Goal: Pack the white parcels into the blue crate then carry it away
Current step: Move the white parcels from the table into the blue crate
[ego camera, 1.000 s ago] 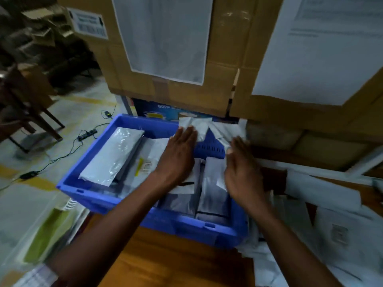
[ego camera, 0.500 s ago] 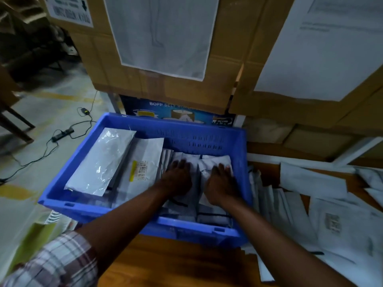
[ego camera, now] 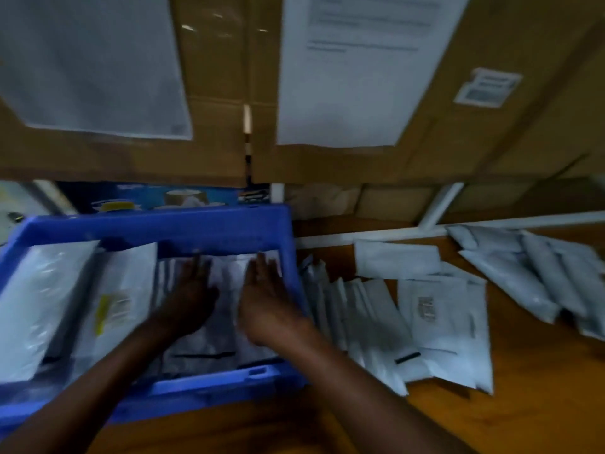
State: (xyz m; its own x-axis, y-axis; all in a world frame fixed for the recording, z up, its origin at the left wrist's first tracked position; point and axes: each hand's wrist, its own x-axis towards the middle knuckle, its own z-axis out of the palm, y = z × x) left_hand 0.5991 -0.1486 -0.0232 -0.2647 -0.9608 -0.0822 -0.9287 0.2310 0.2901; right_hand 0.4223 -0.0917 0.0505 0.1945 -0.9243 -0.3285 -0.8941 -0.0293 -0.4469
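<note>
Fingers (ego camera: 199, 267) of the left hand (ego camera: 191, 299) lie stretched out flat, palm down, on the white parcels (ego camera: 229, 280) standing in the right part of the blue crate (ego camera: 209, 227); they grip nothing. The right hand (ego camera: 265, 303) is just beside it, also inside the crate, with its fingers straight and loose, turned partly on edge against the same parcels close to the crate's right wall, holding nothing. The picture is blurred, so the exact contact of the fingertips cannot be told. In the left part of the crate lie larger flat packets: a shiny one (ego camera: 36, 303) against the left wall and one with a yellow label (ego camera: 118, 303) next to it. The crate sits on a wooden table (ego camera: 540, 404). To the right of the crate, more white parcels (ego camera: 438, 316) lie spread over the table, some overlapping in a row just beside the crate wall, others (ego camera: 537, 273) farther off near the right edge. Behind stand big cardboard boxes (ego camera: 222, 93) with paper sheets (ego camera: 353, 80) stuck on them.
</note>
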